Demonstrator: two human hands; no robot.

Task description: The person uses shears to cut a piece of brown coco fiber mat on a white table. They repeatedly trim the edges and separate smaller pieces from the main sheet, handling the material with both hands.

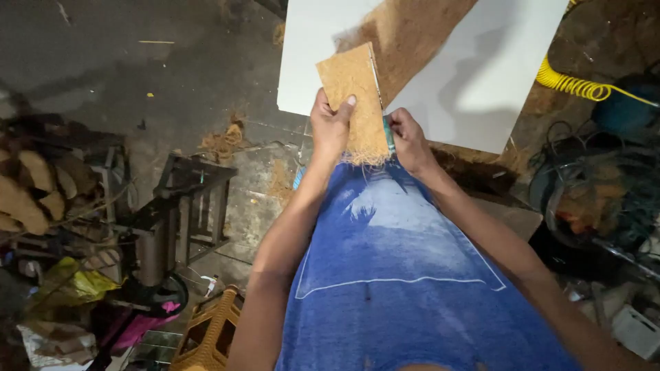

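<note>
1. Head view — the left hand (331,127) grips a tan, fibrous mat piece (354,103) by its lower left part, thumb pressed flat on its face and fingers wrapped behind.
2. The mat piece stands roughly upright in front of the person's blue shirt (405,268), its frayed bottom edge just above the cloth, its top overlapping the white board (481,82).
3. The right hand (411,141) is closed around a small teal-handled tool (389,132), held against the mat piece's right edge; a thin metal blade or rod runs up along that edge, though its kind is hard to tell.
4. On the white board lies a brown band of the same fibre.
5. A yellow coiled hose (574,84) lies at the right — a metal stand (182,199) at the left, on the dark floor.
</note>
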